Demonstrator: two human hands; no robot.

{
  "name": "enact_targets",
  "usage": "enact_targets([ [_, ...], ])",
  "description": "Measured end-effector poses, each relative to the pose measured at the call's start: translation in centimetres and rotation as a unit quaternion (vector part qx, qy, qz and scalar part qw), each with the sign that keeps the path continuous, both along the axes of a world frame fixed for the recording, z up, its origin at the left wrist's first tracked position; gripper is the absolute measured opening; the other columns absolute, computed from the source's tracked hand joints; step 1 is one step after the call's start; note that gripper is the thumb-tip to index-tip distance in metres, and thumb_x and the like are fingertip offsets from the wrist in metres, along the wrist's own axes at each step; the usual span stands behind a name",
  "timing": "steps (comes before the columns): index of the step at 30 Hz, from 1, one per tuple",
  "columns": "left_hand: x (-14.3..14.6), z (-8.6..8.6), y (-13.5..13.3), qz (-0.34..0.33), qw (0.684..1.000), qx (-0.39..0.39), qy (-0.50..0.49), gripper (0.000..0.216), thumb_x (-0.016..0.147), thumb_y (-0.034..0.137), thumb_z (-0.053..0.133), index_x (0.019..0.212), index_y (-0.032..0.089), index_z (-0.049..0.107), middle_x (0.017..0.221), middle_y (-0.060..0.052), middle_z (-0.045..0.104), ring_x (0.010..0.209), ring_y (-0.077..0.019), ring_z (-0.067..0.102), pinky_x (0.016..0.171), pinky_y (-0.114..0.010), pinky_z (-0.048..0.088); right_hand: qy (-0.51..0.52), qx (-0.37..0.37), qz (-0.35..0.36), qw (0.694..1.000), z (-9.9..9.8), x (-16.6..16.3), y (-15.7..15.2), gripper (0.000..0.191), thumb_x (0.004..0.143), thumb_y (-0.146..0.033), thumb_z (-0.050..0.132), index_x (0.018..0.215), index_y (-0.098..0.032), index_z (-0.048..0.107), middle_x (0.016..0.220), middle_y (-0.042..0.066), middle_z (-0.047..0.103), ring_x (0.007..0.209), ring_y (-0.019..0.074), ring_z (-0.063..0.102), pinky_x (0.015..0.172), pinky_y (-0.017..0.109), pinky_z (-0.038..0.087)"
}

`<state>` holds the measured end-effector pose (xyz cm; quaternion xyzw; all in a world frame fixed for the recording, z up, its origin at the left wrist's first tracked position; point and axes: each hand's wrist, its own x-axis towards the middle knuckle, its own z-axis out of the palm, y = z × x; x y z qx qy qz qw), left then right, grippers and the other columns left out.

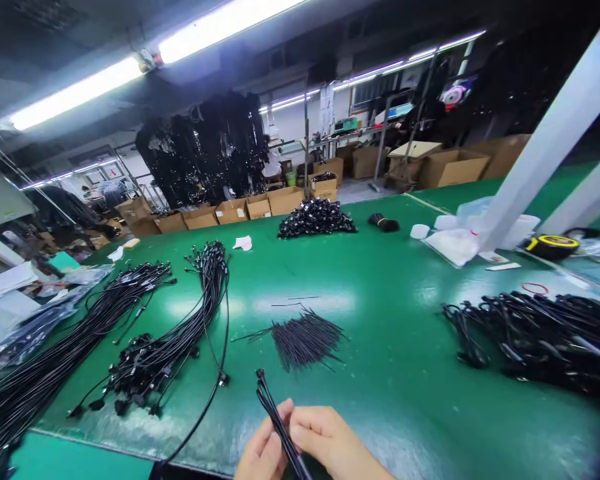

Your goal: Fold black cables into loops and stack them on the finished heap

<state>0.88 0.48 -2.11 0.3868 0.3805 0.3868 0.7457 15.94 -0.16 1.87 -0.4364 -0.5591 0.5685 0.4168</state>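
Note:
A black cable (pixel 279 420), folded into a narrow bundle, runs between my two hands at the front of the green table. My left hand (pixel 263 453) is closed round it from the left. From the right, my right hand (pixel 325 437) pinches the same bundle, thumb and fingers pressed together. A connector end (pixel 261 375) sticks up beyond the fingers. Just past my hands lies a loose pile of short black ties (pixel 307 339). To the left, a long bunch of unfolded black cables (pixel 200 313) spreads its plugs towards me.
More cables (pixel 80 340) lie far left, and folded cable bundles (pixel 545 340) are heaped at right. A mound of small black parts (pixel 317 219) sits at the back beside a dark tied bundle (pixel 383 223). A yellow tape measure (pixel 553 245) rests near a white post (pixel 545 127).

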Motion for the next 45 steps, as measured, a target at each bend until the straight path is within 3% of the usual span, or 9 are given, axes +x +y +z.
enact_targets([
  [4,0.8,0.0,0.0,0.103,0.994,0.004,-0.029,0.04,0.057,0.044,0.082,0.087,0.019,0.076,0.108,-0.014,0.072,0.106,-0.031,0.061,0.098,-0.042,0.04,-0.014,-0.002,0.012,1.0,-1.6,0.6,-0.2,0.041,0.078,-0.055,0.044,0.061,-0.018,0.047,0.058,-0.003,0.04,0.057,0.013,0.038,0.055,0.024,0.032],
  [9,1.8,1.5,0.3,0.146,0.986,-0.042,-0.063,0.027,0.067,0.042,0.077,0.08,0.02,0.068,0.073,-0.005,0.072,0.076,-0.0188,0.067,0.085,-0.036,0.048,-0.165,0.079,0.002,0.983,-1.1,2.8,-0.8,0.038,0.091,-0.039,0.036,0.072,-0.019,0.062,0.074,0.003,0.058,0.075,0.0184,0.054,0.071,0.028,0.039],
  [13,2.5,2.7,0.6,0.177,0.982,-0.029,-0.053,0.024,0.068,0.037,0.078,0.079,0.02,0.065,0.056,0.005,0.06,0.054,-0.0086,0.057,0.071,-0.026,0.049,-0.152,0.057,-0.078,0.984,-1.0,4.4,-1.3,0.033,0.091,-0.036,0.036,0.086,-0.021,0.065,0.083,0.004,0.062,0.078,0.0183,0.057,0.074,0.028,0.042],
  [18,4.3,2.1,0.5,0.178,0.979,-0.023,-0.096,0.019,0.073,0.033,0.074,0.084,0.02,0.067,0.064,0.002,0.061,0.066,-0.0107,0.058,0.069,-0.023,0.048,-0.049,0.018,-0.052,0.997,-2.9,3.0,-2.2,0.042,0.079,-0.021,0.05,0.12,-0.02,0.049,0.11,0.006,0.062,0.089,0.0168,0.061,0.077,0.026,0.048],
  [25,5.5,1.1,0.9,0.183,0.961,-0.068,-0.194,0.021,0.075,0.041,0.07,0.079,0.021,0.066,0.079,0.0,0.063,0.084,-0.0145,0.061,0.085,-0.03,0.049,-0.126,0.103,-0.089,0.983,-5.3,0.7,-1.8,0.068,0.079,-0.02,0.05,0.143,-0.014,0.029,0.141,0.014,0.044,0.127,0.0231,0.045,0.107,0.038,0.036],
  [30,4.9,2.4,1.6,0.248,0.967,0.059,0.007,0.037,0.073,0.044,0.071,0.099,0.021,0.06,0.096,-0.005,0.07,0.101,-0.0179,0.063,0.093,-0.027,0.044,-0.197,0.166,-0.065,0.964,-5.6,1.5,-2.1,0.052,0.086,-0.015,0.041,0.137,-0.018,0.041,0.132,0.012,0.056,0.114,0.0232,0.057,0.096,0.034,0.047],
  [36,1.9,1.9,2.3,0.122,0.964,0.166,0.171,0.055,0.081,0.043,0.06,0.13,0.024,0.042,0.11,-0.007,0.067,0.092,-0.0171,0.068,0.086,-0.027,0.05,-0.27,0.184,-0.061,0.943,-5.0,4.6,-3.7,0.033,0.089,-0.019,0.044,0.12,-0.023,0.055,0.11,0.006,0.067,0.096,0.0199,0.064,0.085,0.027,0.05],
  [41,0.7,0.5,2.5,0.026,0.867,0.273,0.416,0.051,0.089,0.041,0.042,0.134,0.018,0.045,0.102,-0.007,0.073,0.092,-0.0174,0.067,0.086,-0.028,0.047,-0.341,0.175,-0.08,0.92,-6.5,4.4,-4.1,0.036,0.083,-0.019,0.051,0.118,-0.026,0.053,0.101,0.003,0.068,0.09,0.0195,0.064,0.077,0.026,0.05],
  [45,0.9,-0.3,2.6,0.029,0.788,0.314,0.529,0.053,0.09,0.04,0.033,0.136,0.017,0.045,0.105,-0.01,0.073,0.084,-0.022,0.069,0.075,-0.032,0.049,-0.371,0.2,-0.086,0.903,-7.6,3.1,-3.6,0.042,0.083,-0.016,0.051,0.123,-0.026,0.048,0.101,0.003,0.067,0.087,0.0193,0.064,0.074,0.025,0.05],
])
